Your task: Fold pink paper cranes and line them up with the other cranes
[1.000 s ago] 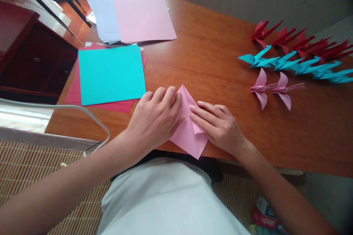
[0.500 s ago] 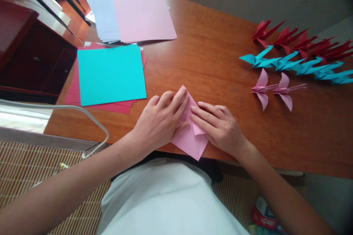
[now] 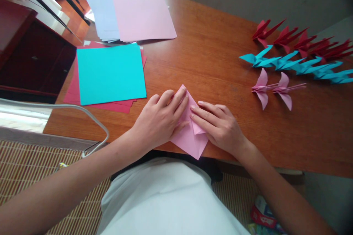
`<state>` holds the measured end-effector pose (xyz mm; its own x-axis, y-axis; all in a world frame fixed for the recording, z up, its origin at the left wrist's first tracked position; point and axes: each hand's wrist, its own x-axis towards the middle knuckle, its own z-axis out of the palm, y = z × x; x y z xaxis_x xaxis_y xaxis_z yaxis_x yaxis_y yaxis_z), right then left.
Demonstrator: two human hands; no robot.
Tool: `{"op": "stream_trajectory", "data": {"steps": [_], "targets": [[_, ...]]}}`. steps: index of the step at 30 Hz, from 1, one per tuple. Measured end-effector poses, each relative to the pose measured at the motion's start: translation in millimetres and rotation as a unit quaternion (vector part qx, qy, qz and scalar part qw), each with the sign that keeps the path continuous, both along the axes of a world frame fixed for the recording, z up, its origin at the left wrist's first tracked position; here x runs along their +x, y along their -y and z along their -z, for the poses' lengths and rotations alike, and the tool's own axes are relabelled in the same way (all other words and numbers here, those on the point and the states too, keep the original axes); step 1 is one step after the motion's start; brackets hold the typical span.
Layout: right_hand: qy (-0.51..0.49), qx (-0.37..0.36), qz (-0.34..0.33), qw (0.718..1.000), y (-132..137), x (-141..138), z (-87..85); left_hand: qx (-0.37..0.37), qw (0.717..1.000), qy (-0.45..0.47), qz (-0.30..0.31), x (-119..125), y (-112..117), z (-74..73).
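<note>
A partly folded pink paper (image 3: 190, 139) lies at the near edge of the wooden table (image 3: 215, 55), its lower tip over the edge. My left hand (image 3: 160, 121) lies flat on its left half with fingers stretched toward the top corner. My right hand (image 3: 217, 125) presses its fingers flat on a small folded flap at the paper's right side. The two hands' fingertips nearly meet at the middle crease.
A turquoise sheet (image 3: 110, 73) rests on red sheets (image 3: 73, 93) at the left. Farther back lies a pink sheet (image 3: 143, 18) on pale lilac sheets (image 3: 100, 11). At the right stand rows of folded cranes: red (image 3: 300, 40), turquoise (image 3: 298, 66) and two pink (image 3: 273, 88).
My left hand's fingers have slid up and to the right along the paper toward its top corner. My right hand has stayed in place.
</note>
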<state>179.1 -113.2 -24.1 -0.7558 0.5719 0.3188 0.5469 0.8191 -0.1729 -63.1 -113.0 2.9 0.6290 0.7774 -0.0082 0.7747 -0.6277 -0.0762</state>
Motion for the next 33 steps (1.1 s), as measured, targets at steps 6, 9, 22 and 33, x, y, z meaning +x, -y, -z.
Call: {"op": "stream_trajectory", "data": {"steps": [6, 9, 22, 33], "targets": [[0.001, -0.008, -0.001, 1.0, 0, 1, 0.9, -0.015, 0.999, 0.004, 0.037, -8, 0, -4.5], [0.0, -0.007, -0.001, 1.0, 0, 1, 0.7, -0.017, 0.998, 0.008, 0.054, -10, 1, -4.4], [-0.163, -0.235, -0.016, 0.958, -10, 11, -11.5, -0.029, 0.997, -0.001, 0.065, -10, -2, -9.5], [-0.145, -0.282, 0.109, 0.942, -56, -21, -19.3, -0.024, 0.998, -0.002, 0.058, -9, 0, -7.9]]}}
